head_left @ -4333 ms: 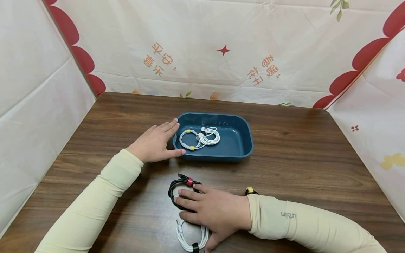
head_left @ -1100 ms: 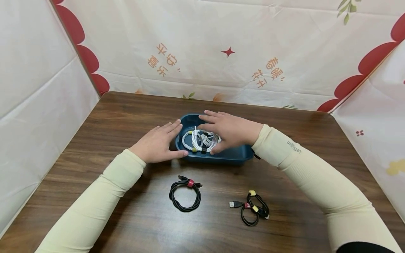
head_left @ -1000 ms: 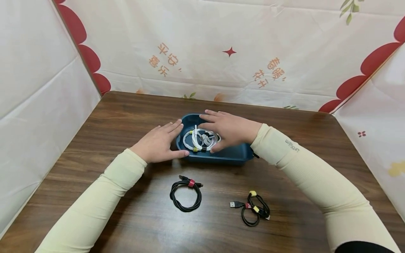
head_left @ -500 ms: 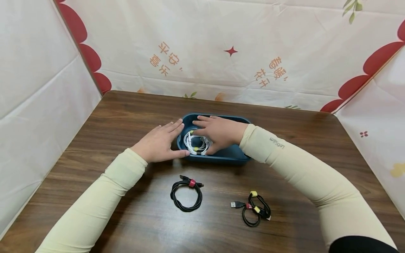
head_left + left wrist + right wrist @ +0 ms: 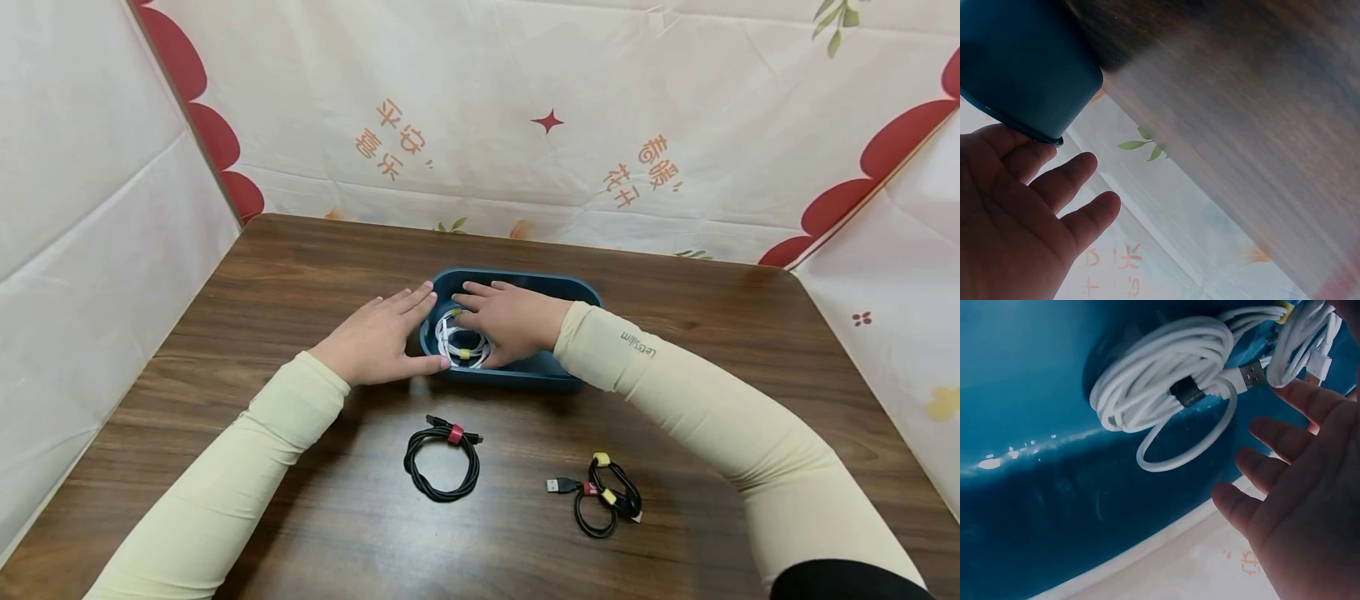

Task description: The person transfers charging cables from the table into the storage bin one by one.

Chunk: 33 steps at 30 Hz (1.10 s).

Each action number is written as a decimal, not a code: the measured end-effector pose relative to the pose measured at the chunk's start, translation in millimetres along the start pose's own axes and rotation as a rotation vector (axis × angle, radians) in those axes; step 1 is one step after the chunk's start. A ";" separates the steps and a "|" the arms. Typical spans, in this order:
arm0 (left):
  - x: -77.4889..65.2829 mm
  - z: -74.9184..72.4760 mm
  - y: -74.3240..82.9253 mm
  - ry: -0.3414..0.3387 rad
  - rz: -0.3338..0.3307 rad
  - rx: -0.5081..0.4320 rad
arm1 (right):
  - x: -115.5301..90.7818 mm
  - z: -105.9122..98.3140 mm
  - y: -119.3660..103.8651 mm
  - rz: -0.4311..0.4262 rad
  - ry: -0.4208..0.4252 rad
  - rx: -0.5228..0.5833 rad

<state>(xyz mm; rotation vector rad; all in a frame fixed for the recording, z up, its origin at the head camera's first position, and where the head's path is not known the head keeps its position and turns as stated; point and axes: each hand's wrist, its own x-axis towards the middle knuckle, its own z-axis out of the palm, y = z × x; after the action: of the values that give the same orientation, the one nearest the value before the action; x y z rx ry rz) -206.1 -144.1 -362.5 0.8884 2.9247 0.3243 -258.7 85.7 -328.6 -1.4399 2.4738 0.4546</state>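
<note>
A blue plastic box [image 5: 517, 380] stands toward the back of the table. My left hand [image 5: 375, 337] rests at its left end, thumb on the front rim and fingers stretched along the end wall. My right hand [image 5: 517, 321] is down inside the box, fingers spread over the coiled white cables [image 5: 442, 340], partly hiding them. In the right wrist view, one white coil with a black strap [image 5: 1187, 391] lies on the box bottom, and my index fingertip touches another white coil [image 5: 1297, 347] beside it. A yellow tie [image 5: 1285, 312] shows there too.
In front of the box lies a black coiled cable [image 5: 442, 497] with a red strap. Right of it is a smaller black USB cable [image 5: 632, 500] with yellow and red ties. A printed cloth [image 5: 480, 108] hangs behind the table.
White cables that lay on the table before are now in the box. My right hand has gone from the table into the box and shifted left with the coils; my left hand stays put.
</note>
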 end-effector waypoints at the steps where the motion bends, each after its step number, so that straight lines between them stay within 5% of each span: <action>1: 0.1 0.2 0.0 0.000 0.000 0.000 | 0.7 0.8 -0.4 0.005 -0.007 0.003; 15: 1.0 1.3 -0.8 -0.002 0.001 -0.010 | -13.0 -3.4 7.9 0.053 0.025 0.084; 25: -0.6 1.0 -1.1 0.016 -0.010 -0.008 | -64.8 -10.1 39.5 0.175 0.182 0.280; 33: -0.5 1.9 -1.0 0.021 0.002 -0.013 | -113.0 20.5 59.4 0.342 0.255 0.405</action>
<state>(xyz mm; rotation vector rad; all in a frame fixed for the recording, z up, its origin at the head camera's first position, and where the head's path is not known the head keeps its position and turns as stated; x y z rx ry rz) -206.0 -144.9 -364.6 0.8916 2.9375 0.3543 -254.8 211.4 -298.3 -0.9695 2.8096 -0.1838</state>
